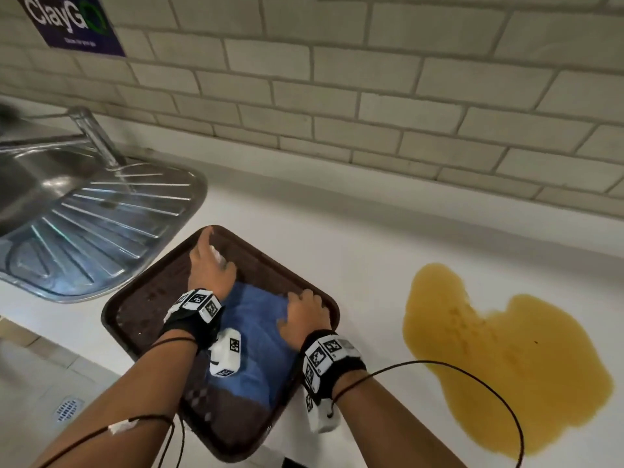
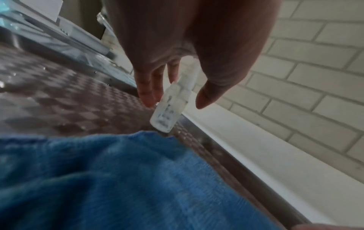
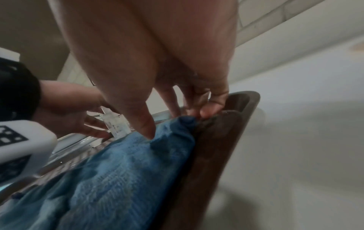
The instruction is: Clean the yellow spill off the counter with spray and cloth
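A wide yellow spill point(image 1: 499, 359) lies on the white counter to the right. Left of it sits a brown tray point(image 1: 141, 309) with a blue cloth point(image 1: 263, 332) spread in it. At the tray's far end my left hand point(image 1: 209, 265) curls over a small clear spray bottle point(image 2: 169, 109). The bottle's top is hidden in the palm and its base meets the tray beside the cloth's edge. My right hand point(image 1: 304, 312) pinches the cloth's far right corner point(image 3: 185, 123) between thumb and fingers, bunching it against the tray rim point(image 3: 216, 147).
A steel sink with a ribbed drainboard point(image 1: 84, 224) and a tap point(image 1: 94, 136) lies left of the tray. A tiled wall point(image 1: 371, 96) runs along the back. The counter's front edge is at lower left, with floor below. Bare white counter point(image 1: 364, 265) separates tray and spill.
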